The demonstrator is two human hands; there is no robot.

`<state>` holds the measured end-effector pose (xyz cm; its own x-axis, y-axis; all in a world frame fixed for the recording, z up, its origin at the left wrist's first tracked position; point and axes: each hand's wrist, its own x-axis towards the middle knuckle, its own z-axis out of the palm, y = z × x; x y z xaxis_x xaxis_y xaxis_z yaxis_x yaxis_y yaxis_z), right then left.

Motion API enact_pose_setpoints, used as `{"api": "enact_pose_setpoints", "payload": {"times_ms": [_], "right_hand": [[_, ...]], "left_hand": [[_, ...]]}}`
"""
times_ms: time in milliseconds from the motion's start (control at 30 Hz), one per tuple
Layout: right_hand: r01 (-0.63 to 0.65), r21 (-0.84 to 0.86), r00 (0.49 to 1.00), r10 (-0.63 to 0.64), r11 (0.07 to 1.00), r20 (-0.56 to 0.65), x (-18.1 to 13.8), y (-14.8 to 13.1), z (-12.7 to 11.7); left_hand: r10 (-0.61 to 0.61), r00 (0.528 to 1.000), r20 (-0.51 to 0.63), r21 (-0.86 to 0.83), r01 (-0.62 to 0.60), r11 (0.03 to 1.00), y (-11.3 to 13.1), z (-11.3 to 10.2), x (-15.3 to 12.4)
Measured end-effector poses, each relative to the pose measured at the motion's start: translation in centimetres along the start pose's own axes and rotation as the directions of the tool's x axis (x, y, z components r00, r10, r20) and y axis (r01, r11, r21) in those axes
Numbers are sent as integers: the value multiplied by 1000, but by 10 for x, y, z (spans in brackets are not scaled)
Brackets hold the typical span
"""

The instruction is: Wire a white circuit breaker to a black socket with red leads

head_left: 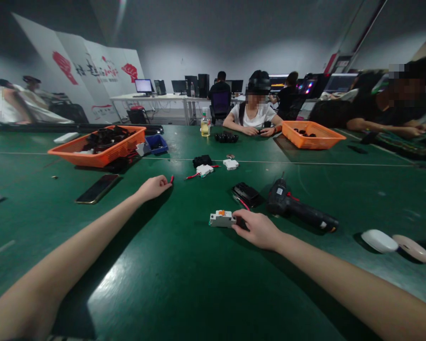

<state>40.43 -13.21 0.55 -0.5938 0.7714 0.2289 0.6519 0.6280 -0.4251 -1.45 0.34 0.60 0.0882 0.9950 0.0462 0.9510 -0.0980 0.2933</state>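
My left hand (154,187) is closed, pinching a short red wire (172,180) that points up from the fingertips. My right hand (257,228) grips one end of a white circuit breaker (221,219) with an orange switch, held low over the green table (170,265). Just behind the right hand lies a black plastic case (247,194) with a red wire beside it. Farther back, between the hands, are a white breaker with red wires (204,170), a black part (202,161) and another white breaker (230,164).
A power screwdriver (298,208) lies right of the black case. Orange baskets stand at left (102,157) and right (308,141), with a blue bin (157,144) and a phone (98,188) leftward. A co-worker (257,111) sits opposite, near a bottle (205,128).
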Motion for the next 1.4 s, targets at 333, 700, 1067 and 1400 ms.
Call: {"api": "enact_pose_setpoints", "payload": {"times_ms": [333, 700, 1067, 1400], "right_hand": [[-14, 8, 1000, 14, 1000, 13, 0, -4, -3], [-23, 5, 1000, 23, 1000, 20, 0, -3, -3], [-16, 14, 1000, 15, 1000, 22, 1, -5, -5], [-15, 25, 1000, 15, 1000, 10, 1, -4, -2]], "left_hand": [[164, 985, -49, 95, -159, 983, 46, 15, -20], [250, 962, -108, 20, -249, 968, 46, 24, -21], [511, 858, 56, -191, -493, 848, 58, 19, -31], [612, 778, 140, -442, -504, 742, 67, 9, -40]]}}
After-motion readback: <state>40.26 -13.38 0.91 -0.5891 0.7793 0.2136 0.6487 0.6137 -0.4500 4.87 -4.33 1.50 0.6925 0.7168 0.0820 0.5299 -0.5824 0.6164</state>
